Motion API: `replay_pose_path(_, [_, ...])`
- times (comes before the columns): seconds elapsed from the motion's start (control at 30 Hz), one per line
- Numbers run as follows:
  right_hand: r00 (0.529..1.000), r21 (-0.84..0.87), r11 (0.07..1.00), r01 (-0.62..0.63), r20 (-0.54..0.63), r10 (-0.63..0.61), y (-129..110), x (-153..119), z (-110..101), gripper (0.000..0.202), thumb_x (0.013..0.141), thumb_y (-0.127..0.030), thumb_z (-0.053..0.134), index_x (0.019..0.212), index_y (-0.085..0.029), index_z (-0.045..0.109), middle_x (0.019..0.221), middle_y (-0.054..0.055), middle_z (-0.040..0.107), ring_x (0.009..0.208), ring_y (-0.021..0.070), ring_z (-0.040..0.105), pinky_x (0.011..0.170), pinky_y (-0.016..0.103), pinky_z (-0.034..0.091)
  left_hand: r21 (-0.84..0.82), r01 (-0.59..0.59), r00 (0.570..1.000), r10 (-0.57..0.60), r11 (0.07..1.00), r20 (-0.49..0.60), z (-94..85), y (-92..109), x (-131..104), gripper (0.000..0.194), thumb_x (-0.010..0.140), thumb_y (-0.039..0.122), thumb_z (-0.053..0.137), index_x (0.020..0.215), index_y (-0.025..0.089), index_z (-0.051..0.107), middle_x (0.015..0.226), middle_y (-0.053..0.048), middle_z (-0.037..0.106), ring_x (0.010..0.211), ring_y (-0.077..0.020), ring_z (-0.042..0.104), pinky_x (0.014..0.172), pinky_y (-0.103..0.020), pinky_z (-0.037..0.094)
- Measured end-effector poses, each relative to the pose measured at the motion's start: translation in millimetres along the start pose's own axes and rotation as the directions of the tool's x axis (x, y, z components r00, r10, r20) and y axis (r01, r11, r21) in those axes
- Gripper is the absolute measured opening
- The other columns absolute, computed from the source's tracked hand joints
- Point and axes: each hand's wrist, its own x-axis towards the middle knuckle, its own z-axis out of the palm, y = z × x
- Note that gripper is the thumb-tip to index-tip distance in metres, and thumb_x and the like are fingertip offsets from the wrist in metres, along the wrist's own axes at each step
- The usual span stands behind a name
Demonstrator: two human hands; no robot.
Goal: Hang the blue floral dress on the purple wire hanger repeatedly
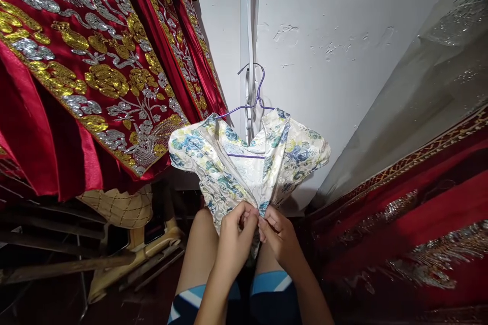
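"What is the person working on?"

"A floral short-sleeved top [224, 177], spread on a purple wire hanger [246, 156]. It's just in front of the knees [201, 228], and the hanger's hook [262, 78] is up by a white upright [249, 15] on the far side."

"And the hands?"

"Side by side at the foot of the open neckline. The left hand [238, 226] pinches the left front edge between thumb and forefinger; the right hand [278, 228] pinches the edge on its own side, its other fingers curled in."

"Is there a button between them?"

"Can't tell; the fingertips cover that spot."

"Which step would you call it, then?"

"I'd judge it to be joining the two front edges where they meet. Above that point the neckline gapes in a V, with the hanger's lower bar showing inside."

"What does the next move ask for?"

"Fine fingertip work, I think: left pinch steady, right one lining its edge up, no tugging at the shoulders. The cloth looks thin and could pucker."

"Anything crowding them?"

"A red embroidered garment [107, 81] just beside the left sleeve, and red fabric [430, 213] well apart at right."
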Motion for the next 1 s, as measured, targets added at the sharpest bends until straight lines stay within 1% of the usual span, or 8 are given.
replay_pose_path(0.1, [1.000,0.010,1.000,-0.027,0.011,0.027,-7.5,0.9,0.8,0.034,0.095,-0.040,0.049,0.068,-0.023,0.040,0.055,-0.004,0.046,0.054,0.0134,0.045,0.054,0.027,0.034,-0.218,0.087,0.996,-0.088,0.972,0.003,2.9,2.1,5.5,0.031,0.083,0.044,0.064,0.069,0.017,0.058,0.050,0.004,0.045,0.045,-0.0086,0.036,0.046,-0.021,0.026])
replay_pose_path(0.23, [1.000,-0.048,0.999,-0.020,-0.018,0.019,-14.3,1.9,-2.0,0.036,0.095,-0.040,0.051,0.066,-0.023,0.038,0.055,-0.003,0.044,0.053,0.0131,0.043,0.053,0.027,0.033,-0.552,0.187,0.981,-0.188,0.813,0.056,3.9,17.5,22.1,0.033,0.072,0.042,0.076,0.072,0.012,0.062,0.046,0.009,0.029,0.041,-0.0031,0.021,0.042,-0.017,0.018])
replay_pose_path(0.37, [0.999,-0.067,0.997,-0.023,0.026,0.025,-4.1,0.6,-6.6,0.038,0.096,-0.043,0.049,0.066,-0.022,0.038,0.057,-0.004,0.043,0.053,0.0122,0.040,0.053,0.026,0.033,-0.733,0.157,0.984,-0.167,0.662,0.059,-1.4,59.4,55.3,0.031,0.069,0.031,0.082,0.077,0.010,0.061,0.047,0.013,0.025,0.038,0.0001,0.016,0.038,-0.013,0.016])
replay_pose_path(0.53, [0.998,-0.056,0.998,-0.003,0.056,0.006,7.9,1.8,-13.9,0.038,0.096,-0.045,0.049,0.068,-0.022,0.039,0.058,-0.003,0.045,0.055,0.0134,0.046,0.057,0.027,0.036,-0.811,0.184,0.981,-0.153,0.555,0.118,-6.1,115.6,97.7,0.016,0.084,0.014,0.068,0.075,0.008,0.057,0.045,0.013,0.027,0.032,0.0018,0.017,0.033,-0.012,0.013])
replay_pose_path(0.63, [0.998,-0.062,0.998,0.023,0.065,-0.019,2.6,3.7,-15.1,0.037,0.097,-0.044,0.047,0.068,-0.022,0.038,0.059,-0.003,0.045,0.056,0.0136,0.047,0.057,0.027,0.036,-0.807,0.156,0.987,-0.128,0.569,0.101,-9.7,133.9,114.5,0.015,0.087,0.012,0.064,0.075,0.008,0.056,0.045,0.013,0.029,0.030,0.0022,0.019,0.032,-0.012,0.014])
replay_pose_path(0.8, [0.991,-0.261,0.964,0.058,0.134,-0.023,-4.7,4.3,-19.1,0.036,0.095,-0.042,0.048,0.067,-0.021,0.043,0.058,-0.002,0.048,0.058,0.0138,0.048,0.058,0.026,0.036,-0.737,0.046,0.999,-0.039,0.674,0.027,-25.2,145.0,131.9,0.015,0.085,0.016,0.066,0.075,0.008,0.058,0.045,0.013,0.030,0.031,0.0019,0.017,0.032,-0.012,0.012])
replay_pose_path(0.9, [0.981,-0.372,0.922,0.110,0.189,-0.041,-4.3,8.6,-29.5,0.033,0.094,-0.040,0.051,0.067,-0.021,0.045,0.058,-0.003,0.050,0.059,0.0137,0.049,0.058,0.026,0.037,-0.610,-0.088,0.993,0.117,0.787,0.008,-29.6,140.9,130.2,0.017,0.081,0.021,0.070,0.074,0.009,0.061,0.046,0.011,0.034,0.034,0.0003,0.022,0.036,-0.013,0.017])
replay_pose_path(1.0, [0.971,-0.391,0.905,0.167,0.225,-0.082,-13.6,20.2,-42.0,0.028,0.094,-0.035,0.052,0.070,-0.021,0.051,0.061,-0.002,0.054,0.059,0.0140,0.051,0.059,0.027,0.038,-0.401,-0.276,0.958,0.284,0.873,-0.040,-24.9,129.5,116.3,0.020,0.079,0.027,0.072,0.072,0.011,0.063,0.047,0.007,0.042,0.039,-0.0025,0.032,0.040,-0.015,0.024])
